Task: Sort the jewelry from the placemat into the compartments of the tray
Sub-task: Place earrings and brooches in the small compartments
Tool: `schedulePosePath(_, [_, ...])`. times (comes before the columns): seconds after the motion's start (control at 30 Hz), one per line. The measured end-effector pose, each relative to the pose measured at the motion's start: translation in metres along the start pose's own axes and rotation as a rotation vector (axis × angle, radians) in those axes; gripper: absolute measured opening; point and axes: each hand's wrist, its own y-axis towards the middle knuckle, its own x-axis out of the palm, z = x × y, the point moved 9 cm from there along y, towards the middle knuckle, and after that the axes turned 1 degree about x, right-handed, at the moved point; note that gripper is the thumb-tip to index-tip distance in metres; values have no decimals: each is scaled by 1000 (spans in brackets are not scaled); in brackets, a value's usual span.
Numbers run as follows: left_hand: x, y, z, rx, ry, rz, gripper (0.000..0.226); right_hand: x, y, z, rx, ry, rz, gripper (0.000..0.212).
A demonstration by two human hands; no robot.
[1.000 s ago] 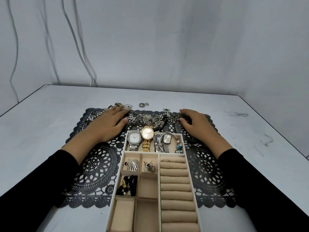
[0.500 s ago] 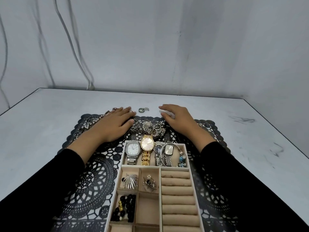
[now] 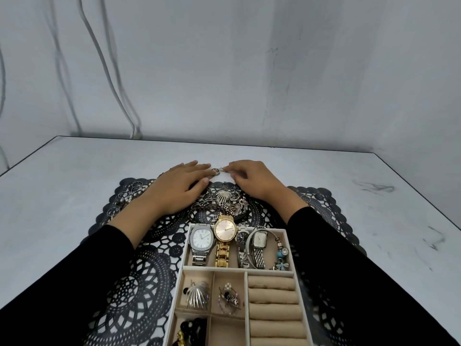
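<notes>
A black lace placemat [image 3: 149,270] lies on the white table. A beige compartment tray [image 3: 290,242] stands on its near half. The tray's far compartment holds several watches [image 3: 225,231] and a bead bracelet [image 3: 283,253]. Small compartments hold a silver fan earring [image 3: 197,294], a pearl piece [image 3: 228,298] and black beads [image 3: 192,328]. A jewelry pile [image 3: 224,201] sits on the placemat's far part. My left hand [image 3: 179,188] rests flat on it. My right hand [image 3: 252,182] has bent fingers whose tips touch a small silver ring piece [image 3: 217,171] just past the placemat's far edge.
Silver rings and chains [image 3: 127,197] lie on the placemat's far left. Ring rolls [image 3: 273,298] fill the tray's right column. Cables [image 3: 107,71] hang down the back wall. The table edge [image 3: 414,191] runs along the right.
My right hand has moved left and farther away, from the placemat's right part to the small silver piece. My left hand slid slightly forward. The view tilted down toward the tray.
</notes>
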Motion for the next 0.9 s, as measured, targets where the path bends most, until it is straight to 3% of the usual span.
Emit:
schedulePosePath(0.17, [-7, 1, -1, 2, -24, 60, 60, -6, 3, 13, 54, 26, 41, 22])
schedulePosePath(0.4, [-13, -1, 2, -2, -65, 116, 45, 2, 8, 3, 20, 72, -3, 27])
schedulePosePath(0.53, [-19, 4, 1, -25, -157, 181, 28, 0, 10, 6, 18, 83, 15, 21])
schedulePosePath(0.7, [-16, 14, -1, -35, -200, 172, 16, -10, 12, 10, 5, 53, 58, 15])
schedulePosePath(0.9, [-13, 18, -7, -45, -239, 192, 10, -11, 15, 10, -15, -14, -5, 10])
